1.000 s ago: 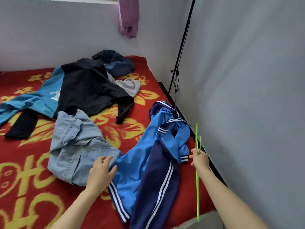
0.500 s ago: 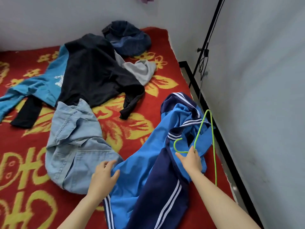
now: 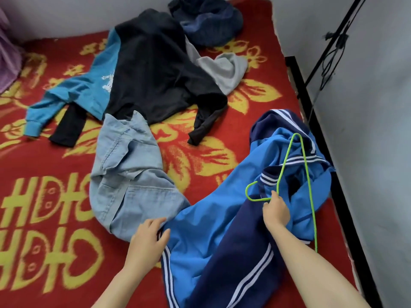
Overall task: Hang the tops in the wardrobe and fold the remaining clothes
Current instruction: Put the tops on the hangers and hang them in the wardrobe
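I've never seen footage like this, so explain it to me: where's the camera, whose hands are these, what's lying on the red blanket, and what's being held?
No machine here: the two grips are a person's bare hands. The camera sits on that person's head, looking forward and down, so the arms reach in from below. On the red flowered blanket lie a blue track jacket with white stripes, a light denim garment, a black top over a teal sweatshirt, a grey piece and a dark blue bundle. The right hand holds a green hanger over the jacket. The left hand rests on the jacket's edge beside the denim, gripping nothing that I can see.
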{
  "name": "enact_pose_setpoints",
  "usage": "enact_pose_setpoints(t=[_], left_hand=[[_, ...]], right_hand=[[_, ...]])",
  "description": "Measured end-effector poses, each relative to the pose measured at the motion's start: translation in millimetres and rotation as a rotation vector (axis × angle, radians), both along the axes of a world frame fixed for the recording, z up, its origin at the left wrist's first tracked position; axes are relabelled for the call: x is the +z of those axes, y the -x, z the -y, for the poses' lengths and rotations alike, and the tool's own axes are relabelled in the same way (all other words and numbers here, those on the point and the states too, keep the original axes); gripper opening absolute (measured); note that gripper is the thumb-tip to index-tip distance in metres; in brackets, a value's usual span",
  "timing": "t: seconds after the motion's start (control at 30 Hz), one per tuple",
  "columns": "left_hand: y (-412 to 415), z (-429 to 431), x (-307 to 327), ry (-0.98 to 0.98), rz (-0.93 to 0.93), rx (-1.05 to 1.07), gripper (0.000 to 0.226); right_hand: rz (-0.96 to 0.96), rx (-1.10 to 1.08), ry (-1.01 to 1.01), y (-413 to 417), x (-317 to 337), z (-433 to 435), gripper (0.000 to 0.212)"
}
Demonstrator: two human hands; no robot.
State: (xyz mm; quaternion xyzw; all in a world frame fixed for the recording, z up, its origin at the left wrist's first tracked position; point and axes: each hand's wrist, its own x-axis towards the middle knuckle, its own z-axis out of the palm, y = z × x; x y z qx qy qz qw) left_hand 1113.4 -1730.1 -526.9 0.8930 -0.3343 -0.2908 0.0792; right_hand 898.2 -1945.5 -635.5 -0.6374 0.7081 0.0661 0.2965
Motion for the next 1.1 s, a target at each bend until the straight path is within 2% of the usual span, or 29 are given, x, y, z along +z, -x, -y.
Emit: enact_pose_setpoints(t=[0.17, 0.27, 0.33, 0.43, 0.63, 0.7, 0.83, 0.9, 1.0, 1.1], left_hand=[[2.1, -6.4, 4.8, 0.02, -0.097, 0.044, 0.033], [13.2, 1.5, 15.7, 0.133, -0.37, 0.252, 0.015], [21.0, 7.8, 23.3, 0.201, -0.508, 0.317, 0.014], [32.5, 17.5, 37.4, 0.248, -0.606, 0.238, 0.016], [17.1, -11.9, 89.7, 0.435, -0.975, -0.074, 0.054], [4.6, -35.1, 101.4, 0.544, -0.996, -0.084, 0.054], [-47.6, -90.6, 115.6, 0.764, -0.914, 0.007, 0.022], [-78.8, -116.8, 120.2, 0.771, -0.874, 0.055, 0.027], [-130.6, -157.6, 130.3, 0.778, -0.922, 0.205, 0.025], [-169.7, -189.8, 155.7, 0.806, -0.988, 0.275, 0.027]], right_hand=[[0.212, -0.164, 0.152, -0.5, 36.8, -19.8, 0.04], [0.328, -0.181, 0.226, -6.5, 70.6, -45.9, 0.032], [0.376, -0.174, 0.251, -12.4, 95.2, -66.0, 0.029], [0.463, -0.135, 0.26, -28.9, 133.3, -98.7, 0.029], [0.638, 0.005, 0.28, -90.6, 215.7, -176.7, 0.036], [0.668, 0.055, 0.286, -113.0, 238.4, -201.5, 0.034], [0.679, 0.167, 0.406, -166.2, 279.0, -263.2, 0.026], [0.693, 0.189, 0.437, -186.5, 287.1, -284.2, 0.02], [0.759, 0.093, 0.415, -198.1, 293.8, -306.4, 0.019], [0.58, 0.177, 0.385, -191.7, 279.6, -310.7, 0.02]])
